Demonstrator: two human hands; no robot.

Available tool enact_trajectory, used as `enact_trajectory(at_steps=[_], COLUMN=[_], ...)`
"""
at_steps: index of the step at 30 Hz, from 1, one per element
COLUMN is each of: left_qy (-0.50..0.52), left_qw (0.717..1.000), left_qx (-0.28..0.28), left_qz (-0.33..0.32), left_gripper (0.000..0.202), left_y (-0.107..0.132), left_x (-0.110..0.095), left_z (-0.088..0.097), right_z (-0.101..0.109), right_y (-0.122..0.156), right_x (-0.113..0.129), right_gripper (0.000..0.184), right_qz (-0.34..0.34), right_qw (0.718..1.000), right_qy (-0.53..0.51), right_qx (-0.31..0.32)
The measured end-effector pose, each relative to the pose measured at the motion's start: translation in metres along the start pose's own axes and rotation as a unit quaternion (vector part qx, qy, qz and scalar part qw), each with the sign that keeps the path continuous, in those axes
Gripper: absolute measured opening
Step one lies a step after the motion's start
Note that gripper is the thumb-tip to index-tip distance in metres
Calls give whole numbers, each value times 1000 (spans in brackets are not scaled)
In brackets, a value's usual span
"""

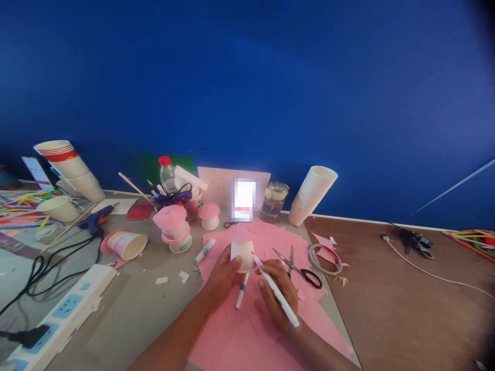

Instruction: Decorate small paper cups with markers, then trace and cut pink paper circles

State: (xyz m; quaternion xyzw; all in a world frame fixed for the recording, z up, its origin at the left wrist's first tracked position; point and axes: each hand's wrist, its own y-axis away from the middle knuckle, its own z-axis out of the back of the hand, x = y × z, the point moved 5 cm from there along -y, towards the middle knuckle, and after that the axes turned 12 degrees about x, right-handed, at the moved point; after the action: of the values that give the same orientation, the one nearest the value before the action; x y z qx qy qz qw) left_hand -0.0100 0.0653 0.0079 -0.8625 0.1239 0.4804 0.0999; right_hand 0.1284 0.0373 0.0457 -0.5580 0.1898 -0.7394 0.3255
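Observation:
My left hand point(225, 270) is closed around the side of a white paper cup point(242, 251), with pink paper at the cup's upper end. In my right hand point(280, 291) is a white marker point(279, 296), its pinkish tip at the cup's right side. Both hands are over a large sheet of pink paper point(228, 335). A second marker point(242, 291) lies on the paper just below the cup, and a third marker point(204, 251) rests at the paper's left edge. Dark-handled scissors point(297, 268) lie to the right of my right hand.
A roll of tape point(325, 258) sits right of the scissors. Stacked paper cups point(313, 196) lean at the back right; a glass jar point(274, 201) stands beside them. Pink-topped cups point(176, 229), a glue gun point(95, 219) and a power strip point(64, 314) are at left.

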Motion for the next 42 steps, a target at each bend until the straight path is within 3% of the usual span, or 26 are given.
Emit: enact_trajectory(at_steps=[7,42], left_qy=[-4,-31], left_qw=[1000,999], left_qx=[-1,9], left_qz=[3,-1], left_gripper=[27,27], left_y=[1,-2], left_x=[0,-1], left_z=[-1,-6], right_z=[-2,-4], right_y=[2,4], right_x=[-7,-16], right_gripper=[17,14], right_qz=[-54,-81], right_qw=[996,984], right_qy=[-65,-160], right_qx=[-5,-24])
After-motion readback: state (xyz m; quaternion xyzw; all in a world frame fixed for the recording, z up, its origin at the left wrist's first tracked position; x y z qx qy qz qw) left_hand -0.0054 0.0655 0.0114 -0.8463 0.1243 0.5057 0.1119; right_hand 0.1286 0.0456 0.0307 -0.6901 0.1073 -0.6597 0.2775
